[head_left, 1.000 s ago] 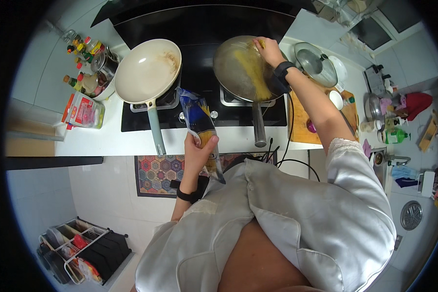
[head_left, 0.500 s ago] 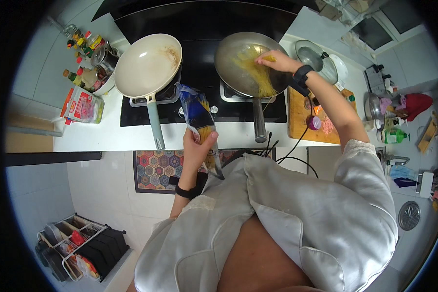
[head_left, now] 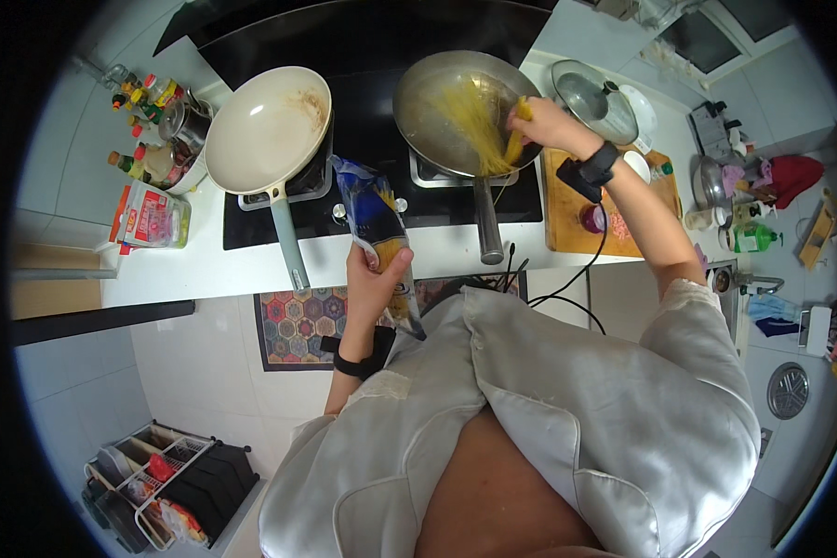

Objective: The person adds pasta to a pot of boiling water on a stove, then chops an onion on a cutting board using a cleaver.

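My left hand (head_left: pixel 370 277) is wrapped round a blue, partly clear bag of spaghetti (head_left: pixel 374 209), held slanted in front of the counter edge. Over the right rim of a steel wok (head_left: pixel 417 112), my right hand (head_left: pixel 553 128) is closed on a bunch of spaghetti (head_left: pixel 514 144), its lower end reaching down into the wok. Loose spaghetti (head_left: pixel 474 116) lies fanned out inside the wok, with some strands resting against the near rim. One thin strand sticks out beside the wok's handle (head_left: pixel 488 223).
Left of the wok, a cream frying pan (head_left: pixel 256 139) sits on the other burner, handle toward me. Bottles (head_left: pixel 153 163) and a zip bag box (head_left: pixel 151 216) crowd the left counter. At right are a cutting board (head_left: pixel 567 219) and a glass lid (head_left: pixel 591 98). Black cables (head_left: pixel 577 279) hang nearby.
My right hand has moved rightward to the wok's rim with its bunch of spaghetti. The loose strands in the wok are spread wider. My left hand still holds the bag; the view has shifted slightly.
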